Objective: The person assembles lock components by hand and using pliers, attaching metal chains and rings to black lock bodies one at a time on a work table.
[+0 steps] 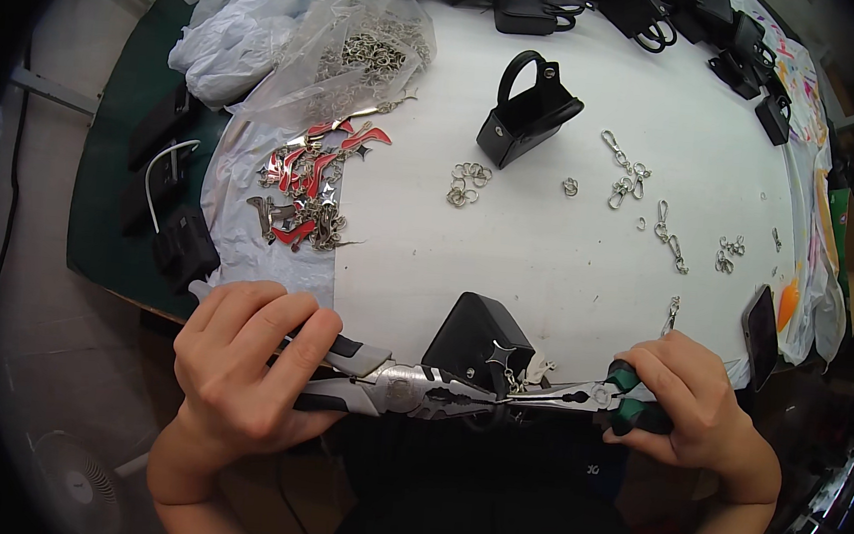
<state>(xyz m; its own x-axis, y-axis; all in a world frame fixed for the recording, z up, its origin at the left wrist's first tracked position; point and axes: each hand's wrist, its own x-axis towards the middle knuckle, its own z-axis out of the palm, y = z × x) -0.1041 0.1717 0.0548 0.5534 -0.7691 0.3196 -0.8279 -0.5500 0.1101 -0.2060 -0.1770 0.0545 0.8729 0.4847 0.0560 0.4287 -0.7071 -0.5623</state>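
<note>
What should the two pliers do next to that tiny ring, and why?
Probably a small twist of the two pliers against each other. The left hand and right hand each hold pliers whose tips meet at a small ring with a chain, beside the black pouch. Whether the ring is open is too small to tell.

You've got a clear plastic bag (364, 46) full of small metal rings at the table's far left, a couple of crumpled white plastic bags (226, 35) just left of it, and a dark phone screen (761, 333) at the right edge.
</note>
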